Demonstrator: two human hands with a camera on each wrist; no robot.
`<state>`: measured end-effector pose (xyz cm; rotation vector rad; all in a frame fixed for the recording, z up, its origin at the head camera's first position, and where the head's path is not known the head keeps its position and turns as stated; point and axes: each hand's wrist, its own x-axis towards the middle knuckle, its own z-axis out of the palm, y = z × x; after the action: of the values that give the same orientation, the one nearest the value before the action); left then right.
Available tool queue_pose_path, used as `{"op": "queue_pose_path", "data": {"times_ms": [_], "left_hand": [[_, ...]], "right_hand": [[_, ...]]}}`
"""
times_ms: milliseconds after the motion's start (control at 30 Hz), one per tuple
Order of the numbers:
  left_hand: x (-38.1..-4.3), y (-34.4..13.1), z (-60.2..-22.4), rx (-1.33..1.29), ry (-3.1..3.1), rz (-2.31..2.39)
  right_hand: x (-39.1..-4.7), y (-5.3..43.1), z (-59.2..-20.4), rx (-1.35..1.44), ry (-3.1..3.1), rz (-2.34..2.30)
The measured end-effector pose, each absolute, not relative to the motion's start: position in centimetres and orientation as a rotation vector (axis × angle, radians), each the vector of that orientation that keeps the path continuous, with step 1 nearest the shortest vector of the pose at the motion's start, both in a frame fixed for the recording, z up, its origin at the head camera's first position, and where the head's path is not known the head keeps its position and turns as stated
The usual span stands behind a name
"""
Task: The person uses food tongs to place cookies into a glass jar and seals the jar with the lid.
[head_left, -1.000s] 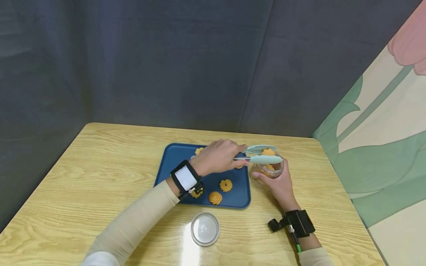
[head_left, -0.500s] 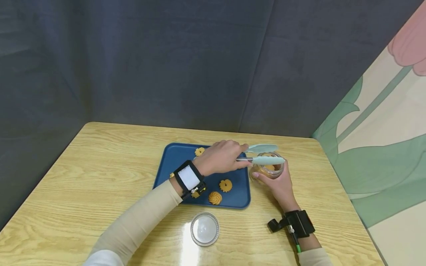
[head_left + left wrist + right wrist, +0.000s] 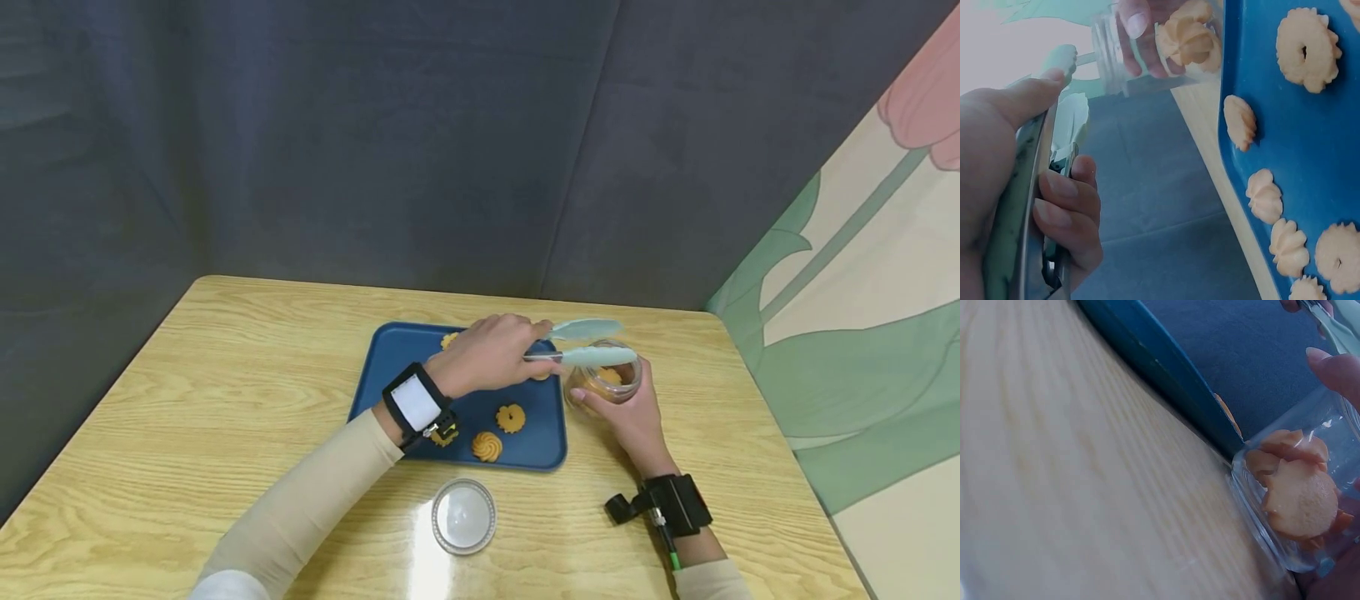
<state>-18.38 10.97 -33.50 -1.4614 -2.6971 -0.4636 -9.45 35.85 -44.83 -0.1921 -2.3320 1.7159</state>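
Before me, the right hand (image 3: 630, 412) grips a clear jar (image 3: 600, 385); just beyond, the left hand (image 3: 491, 354) holds tongs (image 3: 598, 357) spread at its mouth, where a careless swing could tip it. Counting outward: one lid (image 3: 464, 517) short of both hands, one tray (image 3: 540, 442) beneath the left with at least seven cookies (image 3: 1322, 50), one jar, its overlapping cookies uncountable, one pair of tongs.

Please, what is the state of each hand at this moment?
Left hand: holding metal tongs with mint-green tips.
Right hand: holding a clear cylindrical jar of golden-brown cookies.
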Motion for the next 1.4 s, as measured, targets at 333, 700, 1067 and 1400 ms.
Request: {"op": "queue_pose_path", "data": {"times_ms": [333, 700, 1067, 1400], "left_hand": [[-18.2, 8.3, -32.5, -1.354, -2.746, -0.496], [-18.8, 3.7, -33.8, -1.230, -2.812, -0.598], [-18.1, -0.1, -36.1, -1.117, -2.898, -0.645], [-17.4, -2.2, -38.6, -1.040, -2.961, -0.604]], "right_hand": [[-9.6, 35.9, -44.8, -0.187, -2.331, 1.680], [-9.9, 35.9, -44.7, -0.160, -2.333, 1.669], [-9.9, 35.5, -44.8, -0.160, -2.344, 1.679], [-9.8, 35.4, -44.9, -0.175, -2.339, 1.693]]}}
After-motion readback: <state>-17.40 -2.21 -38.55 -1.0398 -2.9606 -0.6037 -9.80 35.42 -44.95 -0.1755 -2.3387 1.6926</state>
